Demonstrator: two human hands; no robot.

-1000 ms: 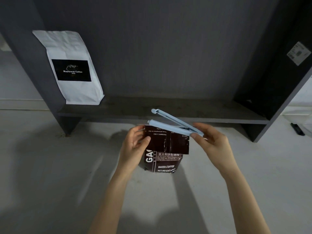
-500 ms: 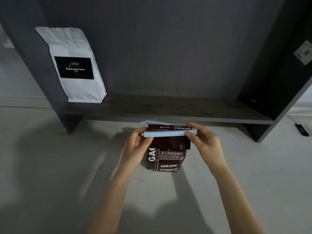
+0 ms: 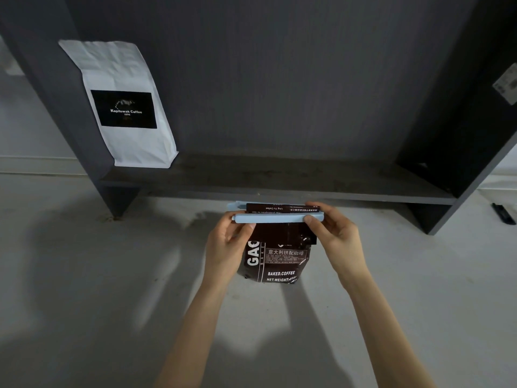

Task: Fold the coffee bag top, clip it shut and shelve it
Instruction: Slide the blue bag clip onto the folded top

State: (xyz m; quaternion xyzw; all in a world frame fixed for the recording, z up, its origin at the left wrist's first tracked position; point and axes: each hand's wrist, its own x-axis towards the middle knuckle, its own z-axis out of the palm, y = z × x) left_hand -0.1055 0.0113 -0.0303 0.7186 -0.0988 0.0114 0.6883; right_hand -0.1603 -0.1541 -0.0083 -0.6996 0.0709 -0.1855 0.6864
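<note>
Below shelf: hands pinch slim clip across glossy bag.

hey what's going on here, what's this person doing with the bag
A person is sealing a dark coffee bag held upright in front of a dark shelf. A light blue clip lies across the bag's folded top. The left hand pinches its left end, the right hand its right end. A white coffee bag already stands at the shelf's left end. The dark bag is not yet shelved.

Pale-blue clip, dark-brown coffee bag
</note>
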